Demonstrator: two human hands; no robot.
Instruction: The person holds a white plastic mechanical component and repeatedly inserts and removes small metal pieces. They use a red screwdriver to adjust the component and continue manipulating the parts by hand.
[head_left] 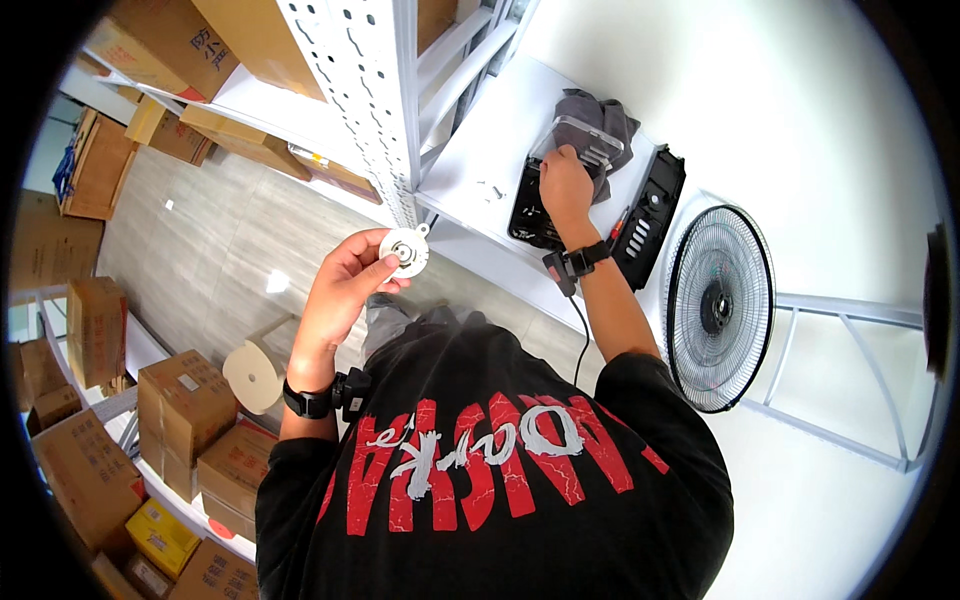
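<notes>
A white shelf [462, 172] stands before me over a grey tiled floor [230, 235]; cardboard boxes [185, 395], too many overlapping to count, crowd the left. I count one fan [720, 308] at the right, and, on the shelf, one black case [527, 200], one grey cloth [622, 125], one black panel [648, 215] and one red-handled tool [620, 222] beside it. My left hand [348, 278] clamps one white disc [408, 248] between thumb and fingers, short of the shelf's edge. My right hand [567, 190] curls over the case; its fingertips are hidden, so I cannot tell their grip.
</notes>
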